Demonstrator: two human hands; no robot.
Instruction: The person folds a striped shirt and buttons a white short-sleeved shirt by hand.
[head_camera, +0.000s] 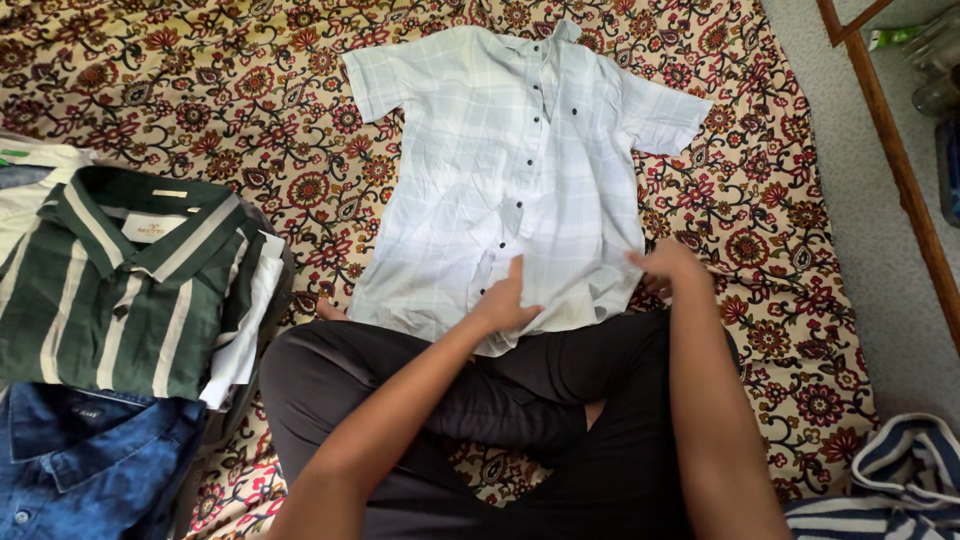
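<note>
Head view: pale checked shirt (510, 170) spread flat on floral bedsheet (200, 80), buttons up. Left hand (508, 300) open, pressing hem; right hand (665, 262) seemingly pinching hem corner, fingers partly hidden. Folded striped shirt (110, 290) lying well left

The pale checked shirt (510, 170) lies flat, with bare flowery bedspread (250, 100) all around it at 10, 12 and 2 o'clock, so a hand can slide there. At 9 o'clock a pile of folded shirts (130, 290) blocks the way. At 3 o'clock a wooden bar (900, 170) closes that side. At 5 o'clock a striped cloth (900, 480) lies bunched.
</note>
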